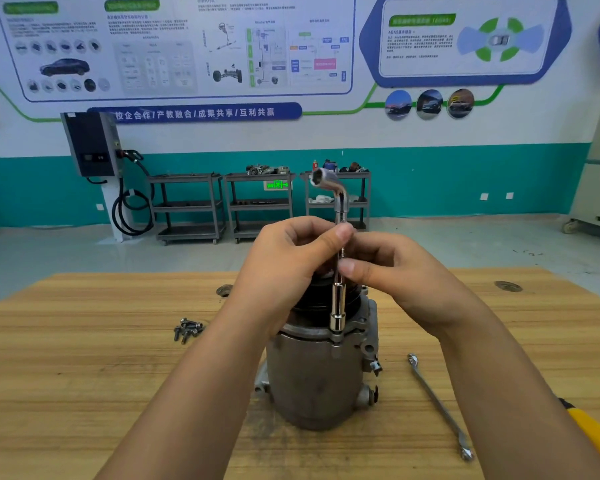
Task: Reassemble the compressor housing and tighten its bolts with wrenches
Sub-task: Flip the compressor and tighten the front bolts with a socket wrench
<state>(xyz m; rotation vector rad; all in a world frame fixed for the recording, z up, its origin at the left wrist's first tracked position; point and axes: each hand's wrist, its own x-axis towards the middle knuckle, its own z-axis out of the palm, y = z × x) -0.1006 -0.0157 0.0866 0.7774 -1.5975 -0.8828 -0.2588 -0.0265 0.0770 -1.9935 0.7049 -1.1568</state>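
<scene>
Both your hands grip the L-shaped socket wrench, which stands upright. Your left hand pinches the shaft high up, thumb tip against the metal; your right hand pinches it just below, thumb on the near side. The wrench's bent upper end, with its open socket, rises above your fingers. Its lower socket sits on a bolt at the near rim of the compressor.

The compressor stands on end near the middle of the wooden table, between your forearms. Its grey metal body is below and its black round top is partly hidden behind your hands.

On the table to the left, well apart from the compressor, lies a small heap of loose bolts. To the right lies a flat wrench, set at a slant with one end near the compressor and the other toward the near edge. A yellow handle shows at the far right, partly covered by your right forearm.

Beyond the table, three grey shelf carts stand against the teal-and-white wall. A dark wall box with a coiled black cable is to their left. Printed posters hang above.
</scene>
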